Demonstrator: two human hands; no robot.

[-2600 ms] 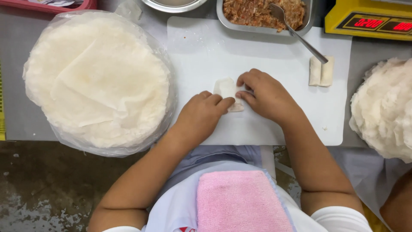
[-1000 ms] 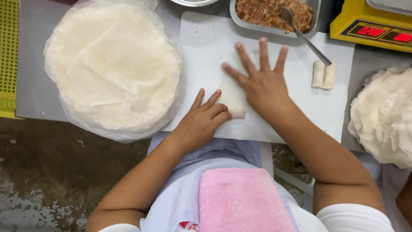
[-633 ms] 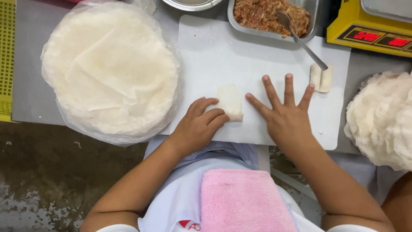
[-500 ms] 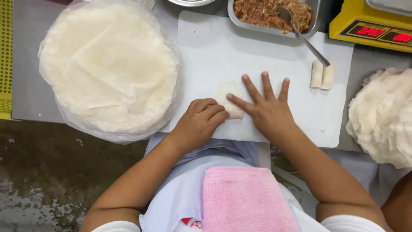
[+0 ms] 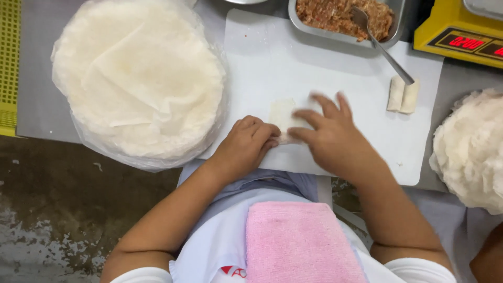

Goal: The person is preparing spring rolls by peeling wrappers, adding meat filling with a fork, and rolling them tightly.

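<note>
On the white board [image 5: 335, 68], mid-near edge, both hands press a small wrapper roll [image 5: 283, 116]: left hand [image 5: 245, 147] curled against it, right hand [image 5: 327, 136] flat, fingers spread. Rolling seems underway; sealing calls for firm, even pressure.

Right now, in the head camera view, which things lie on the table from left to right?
Yellow grid tray → stack of round wrappers in plastic → left hand → roll being wrapped → right hand → two finished rolls → second pile of wrappers.
</note>
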